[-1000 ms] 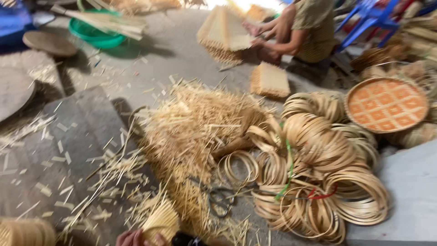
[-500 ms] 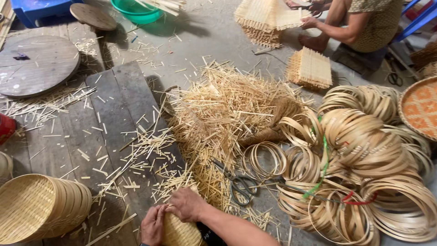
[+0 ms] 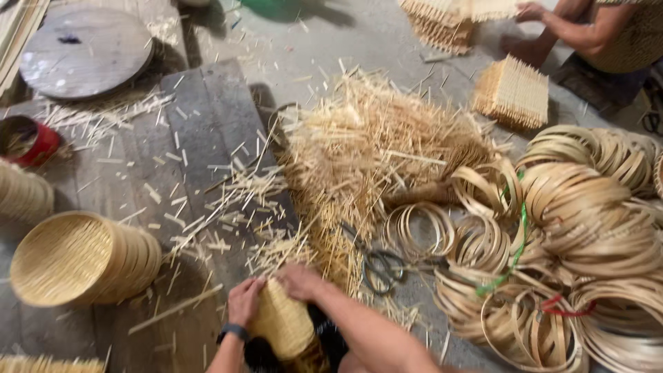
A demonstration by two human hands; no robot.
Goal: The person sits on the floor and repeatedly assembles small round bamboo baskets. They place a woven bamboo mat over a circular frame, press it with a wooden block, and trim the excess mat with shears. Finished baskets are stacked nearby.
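The floor (image 3: 359, 41) is grey concrete, with a dark wooden board (image 3: 173, 138) laid over it from about 9 to 7 o'clock. At the centre lies a big heap of bamboo offcuts (image 3: 373, 152), and from 3 to 5 o'clock a mass of coiled bamboo hoops (image 3: 587, 228) tied with green and red string. At 8 o'clock a stack of woven baskets (image 3: 83, 259) lies on its side; a round wooden disc (image 3: 86, 52) sits at 11 o'clock. At 1 o'clock another person's hand (image 3: 532, 12) works on a woven mat. Scissors (image 3: 380, 266) lie just right of the hands.

At 6 o'clock the small woven basket (image 3: 280, 321) is held low against the person's lap. The left hand (image 3: 243, 302) has its grip wrapped on the basket's left side; the right hand (image 3: 298, 280) is closed over its upper rim. To work the rim well, the judgement is that the left grip should brace the body firmly while the right presses the weave evenly round the edge, turning the basket a little at a time so the strips do not splay or snap.
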